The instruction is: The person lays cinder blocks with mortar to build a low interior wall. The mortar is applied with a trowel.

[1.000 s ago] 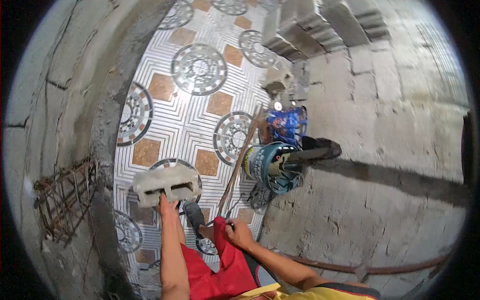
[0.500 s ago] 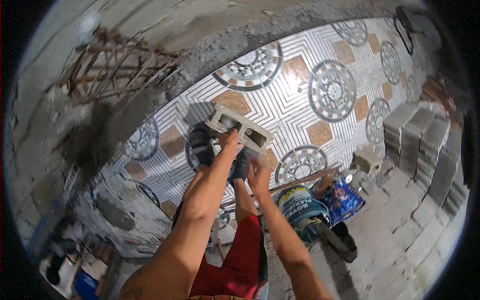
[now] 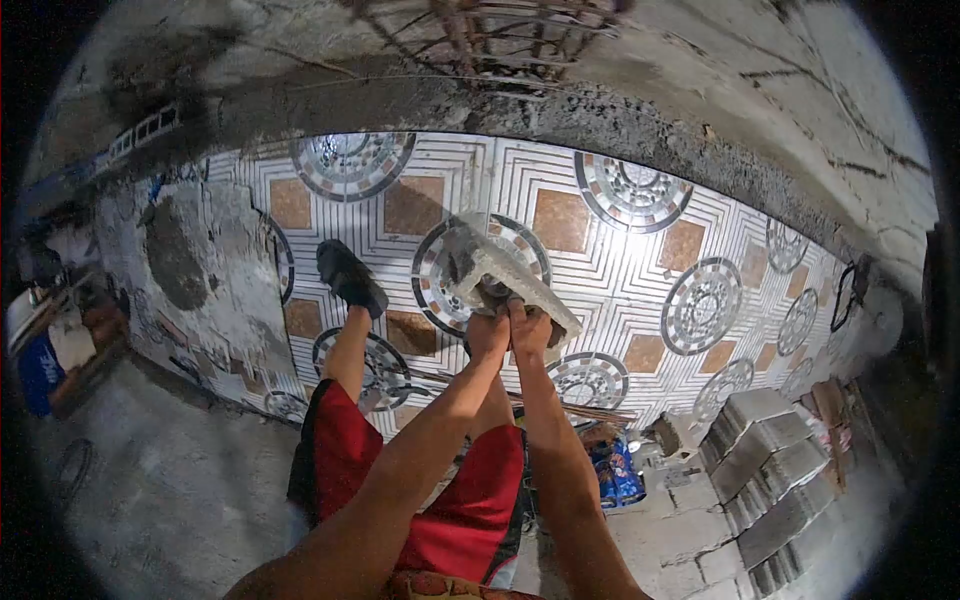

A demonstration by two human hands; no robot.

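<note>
A grey hollow concrete block is held tilted above the patterned floor, in the middle of the view. My left hand is closed on the edge nearest me. Right beside it, my right hand grips the same block, its fingers wrapped over the web. The block's far end is blurred, and parts of both hands' fingers are hidden behind it. My dark shoe stands on the tiles to the left, while the block and hands mostly cover my other foot.
Patterned tile sheeting covers the floor before me. At the left lies a cement-smeared board. Stacked concrete blocks stand at the right, near a blue bag. Rusty rebar juts out beyond the rough concrete edge.
My right hand has joined my left on the block, which has turned and tilted. My view has swung left, and my left foot has stepped away to the left.
</note>
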